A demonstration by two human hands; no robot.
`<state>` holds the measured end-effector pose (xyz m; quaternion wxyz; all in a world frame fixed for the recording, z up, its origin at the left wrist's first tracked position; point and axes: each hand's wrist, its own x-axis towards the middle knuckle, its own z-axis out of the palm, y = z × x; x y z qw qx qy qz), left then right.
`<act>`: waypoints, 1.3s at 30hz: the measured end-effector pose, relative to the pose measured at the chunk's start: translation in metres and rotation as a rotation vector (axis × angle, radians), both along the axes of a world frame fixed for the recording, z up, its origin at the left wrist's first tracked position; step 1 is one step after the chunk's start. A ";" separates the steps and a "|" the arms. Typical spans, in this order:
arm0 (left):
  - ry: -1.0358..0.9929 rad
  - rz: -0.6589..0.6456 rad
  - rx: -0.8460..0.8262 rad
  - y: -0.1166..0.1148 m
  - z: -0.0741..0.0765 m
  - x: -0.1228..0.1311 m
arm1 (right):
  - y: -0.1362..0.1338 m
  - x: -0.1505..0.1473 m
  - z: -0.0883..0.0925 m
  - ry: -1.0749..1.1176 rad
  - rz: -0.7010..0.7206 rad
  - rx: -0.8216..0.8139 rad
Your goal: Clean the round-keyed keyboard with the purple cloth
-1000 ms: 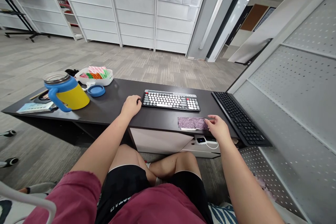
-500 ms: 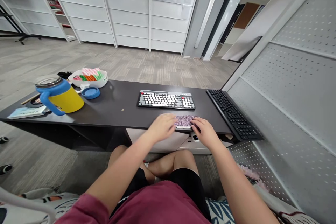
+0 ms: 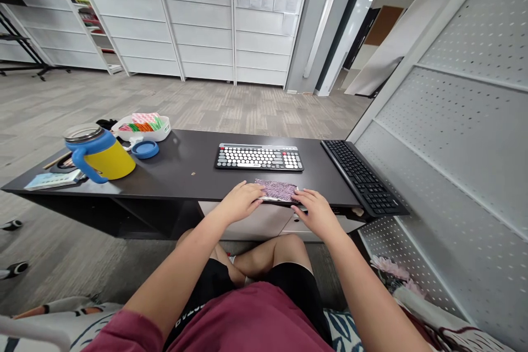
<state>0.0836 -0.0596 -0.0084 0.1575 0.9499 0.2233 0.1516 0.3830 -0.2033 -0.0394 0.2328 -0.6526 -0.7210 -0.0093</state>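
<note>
A small flat purple zebra-patterned piece, probably cloth (image 3: 279, 190), with a pale lower edge lies at the near edge of the dark desk (image 3: 193, 159). My left hand (image 3: 241, 202) holds its left end, fingers on top and thumb by the desk edge. On the right end, the fingertips of my right hand (image 3: 315, 210) press down, its thumb lower by the edge. Both hands cover the piece's ends. Just beyond it sits a grey and black keyboard (image 3: 259, 158) with round keys.
A longer black keyboard (image 3: 363, 176) lies slanted beside the perforated panel (image 3: 454, 110). Leftward stand a yellow-blue mug (image 3: 101, 154), a blue lid (image 3: 144, 149), a white tray (image 3: 163, 132) of colourful packets and a light-blue booklet (image 3: 53, 178). White cabinets (image 3: 198, 22) line the back.
Both hands and the purple patterned piece have shifted left along the desk edge. More of the piece's left part shows beside my left hand. The keyboards stay in place.
</note>
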 end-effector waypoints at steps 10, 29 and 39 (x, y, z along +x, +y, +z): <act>-0.071 0.073 -0.078 0.019 0.015 -0.025 | 0.015 -0.012 0.014 0.042 0.015 -0.070; -0.031 0.065 -0.169 0.039 0.012 -0.025 | 0.024 -0.002 0.024 0.013 0.029 -0.171; -0.032 0.107 -0.171 0.039 0.019 -0.020 | 0.026 -0.011 0.052 0.059 -0.132 -0.270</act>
